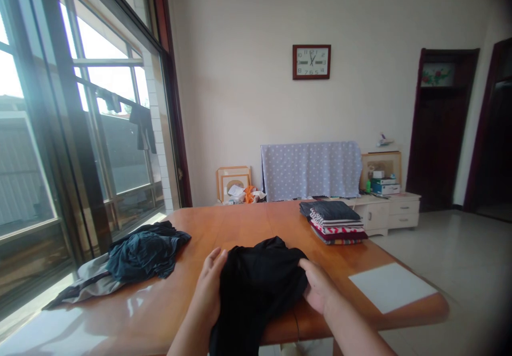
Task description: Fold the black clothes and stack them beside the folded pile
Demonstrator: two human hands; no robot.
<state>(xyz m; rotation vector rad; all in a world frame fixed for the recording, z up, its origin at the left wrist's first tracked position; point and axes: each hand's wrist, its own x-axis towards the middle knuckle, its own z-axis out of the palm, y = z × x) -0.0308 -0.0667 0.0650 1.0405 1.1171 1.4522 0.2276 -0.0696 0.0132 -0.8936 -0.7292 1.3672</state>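
A black garment (260, 281) is stretched between my two hands above the near part of the table, and its lower end hangs past the table's front edge. It is bunched, so I cannot tell its exact kind. My left hand (210, 281) grips its left side, the thumb and fingers closing at the cloth's edge. On the other side, my right hand (318, 286) pinches the upper right edge, with some of its fingers hidden by the cloth.
On the wooden table (236, 223), a heap of crumpled dark and grey clothes (144, 255) lies at the left. A folded clothes stack (336, 223) sits back right, and a white sheet (392, 288) lies near the right corner. A window (116, 105) borders the left side.
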